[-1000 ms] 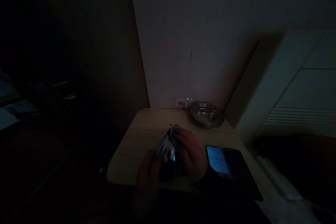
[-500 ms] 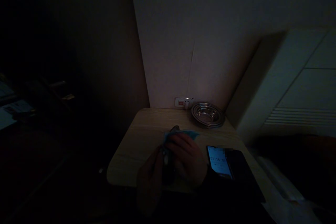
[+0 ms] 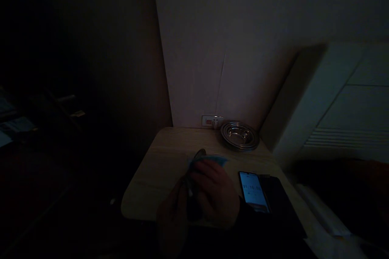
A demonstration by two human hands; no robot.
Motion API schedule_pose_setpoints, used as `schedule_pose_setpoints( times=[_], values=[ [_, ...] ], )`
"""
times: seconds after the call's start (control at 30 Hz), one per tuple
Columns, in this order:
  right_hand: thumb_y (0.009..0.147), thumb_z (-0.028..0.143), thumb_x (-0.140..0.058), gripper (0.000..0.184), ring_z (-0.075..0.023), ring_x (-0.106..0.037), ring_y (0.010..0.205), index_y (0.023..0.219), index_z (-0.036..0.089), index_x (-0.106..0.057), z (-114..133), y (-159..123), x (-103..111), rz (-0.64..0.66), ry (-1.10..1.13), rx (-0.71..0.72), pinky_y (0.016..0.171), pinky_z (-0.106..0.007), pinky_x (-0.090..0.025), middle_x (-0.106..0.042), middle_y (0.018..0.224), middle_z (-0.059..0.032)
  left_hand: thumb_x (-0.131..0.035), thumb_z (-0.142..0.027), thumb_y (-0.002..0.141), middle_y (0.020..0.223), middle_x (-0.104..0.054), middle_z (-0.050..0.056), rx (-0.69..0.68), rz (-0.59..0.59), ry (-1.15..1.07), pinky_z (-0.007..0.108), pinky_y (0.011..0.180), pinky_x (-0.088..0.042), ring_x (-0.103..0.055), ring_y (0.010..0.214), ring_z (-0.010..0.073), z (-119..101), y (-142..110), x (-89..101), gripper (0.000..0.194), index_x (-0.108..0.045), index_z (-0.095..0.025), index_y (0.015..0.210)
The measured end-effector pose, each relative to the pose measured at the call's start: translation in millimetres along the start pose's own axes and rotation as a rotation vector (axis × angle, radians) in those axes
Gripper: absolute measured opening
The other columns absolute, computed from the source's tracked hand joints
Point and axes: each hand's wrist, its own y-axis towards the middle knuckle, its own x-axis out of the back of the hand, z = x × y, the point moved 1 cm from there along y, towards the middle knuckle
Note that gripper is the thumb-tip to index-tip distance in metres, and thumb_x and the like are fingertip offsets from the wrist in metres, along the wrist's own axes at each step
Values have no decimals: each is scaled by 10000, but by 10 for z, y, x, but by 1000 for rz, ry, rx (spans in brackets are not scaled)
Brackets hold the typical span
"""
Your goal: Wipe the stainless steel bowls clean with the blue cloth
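Note:
In dim light my two hands are close together over the front of the small table. My right hand (image 3: 217, 192) is curled around a thin blue cloth (image 3: 217, 159), whose edge sticks out above the fingers. From under the cloth pokes the rounded, thin-rimmed end of a dark, slightly shiny object (image 3: 199, 154); its kind I cannot make out. Lower and to the left, my left hand (image 3: 172, 208) pinches the near part of that object, thumb and fingers closed. The palms and most of the object are hidden in shadow.
A stack of round metal dishes (image 3: 240, 135) stands at the table's back right, beside a wall socket (image 3: 212, 121) with a plug. Right of my hands lies a lit phone (image 3: 254, 192) against a dark flat item (image 3: 282, 206). The pale wooden tabletop (image 3: 164, 149) has rounded corners.
The view has tilted slightly, so the table sits a little lower. My right hand with the cloth has shifted slightly left and down along the object; my left hand keeps its grip.

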Motion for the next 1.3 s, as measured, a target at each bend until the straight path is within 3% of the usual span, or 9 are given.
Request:
schedule_pose_setpoints(
  times=[0.2, 0.33, 0.47, 0.6, 0.73, 0.87, 1.0, 1.13, 1.3],
  values=[
    [767, 116, -374, 357, -209, -558, 977, 1020, 171, -620, -61, -22, -18, -46, 15, -141, 840, -399, -480, -638, 1036, -97, -449, -485, 792, 1061, -677, 63, 28, -34, -12, 299, 854, -486, -608, 1018, 238, 15, -14, -10, 433, -671, -193, 1022],
    [749, 152, -412, 340, -225, -532, 1036, 1012, 191, -624, -5, -42, -32, -1, 62, -7, 925, -443, -417, -639, 1050, -73, -436, -478, 796, 1073, -673, 54, 8, 4, -39, 287, 858, -485, -612, 1012, 223, 8, 5, -24, 426, -671, -203, 1022],
    [763, 118, -369, 359, -211, -569, 991, 1017, 181, -615, -59, -63, -6, -73, -4, -135, 915, -441, -427, -645, 1040, -93, -457, -511, 757, 1020, -691, 70, 12, -46, -15, 307, 838, -498, -624, 984, 248, 2, -6, -14, 455, -690, -187, 976],
    [765, 151, -401, 327, -224, -541, 1060, 1018, 185, -606, -125, -156, 45, -47, 7, 25, 941, -449, -410, -641, 1061, -83, -459, -522, 753, 1032, -687, 68, 15, -13, -23, 310, 836, -502, -624, 985, 250, 2, -48, -40, 462, -691, -194, 981],
    [778, 114, -350, 362, -203, -596, 959, 1033, 183, -597, -163, -227, 78, -102, -45, -122, 901, -443, -441, -658, 1009, -92, -454, -516, 772, 1030, -688, 63, 14, 15, -8, 319, 854, -491, -617, 999, 250, -16, -61, -75, 451, -682, -203, 1003],
    [765, 155, -394, 332, -221, -528, 1080, 1020, 190, -604, -77, -185, 34, -63, 40, 48, 932, -432, -418, -638, 1066, -75, -432, -481, 803, 1072, -674, 44, -7, 61, -18, 299, 868, -481, -610, 1016, 228, -29, -27, -73, 423, -664, -221, 1042],
    [762, 115, -358, 352, -204, -568, 999, 1006, 170, -606, -75, -107, -10, -117, 23, -75, 889, -411, -446, -647, 1027, -95, -450, -496, 783, 1058, -678, 66, 2, -27, 3, 297, 867, -480, -608, 1018, 236, -31, 7, -38, 441, -678, -190, 1005],
    [757, 169, -396, 332, -227, -528, 1058, 1018, 182, -601, -81, -132, -5, -67, 72, 90, 927, -443, -407, -637, 1054, -84, -452, -517, 763, 1036, -686, 73, 17, -25, 23, 307, 840, -495, -630, 970, 240, -27, -3, -47, 461, -689, -184, 976],
    [773, 131, -368, 354, -217, -541, 1035, 1051, 171, -585, -90, -192, 24, -90, 12, -35, 921, -436, -406, -628, 1064, -101, -450, -511, 764, 1057, -677, 75, -10, -30, -12, 287, 852, -489, -619, 997, 227, -51, -29, -64, 472, -680, -174, 1001]
  ],
)
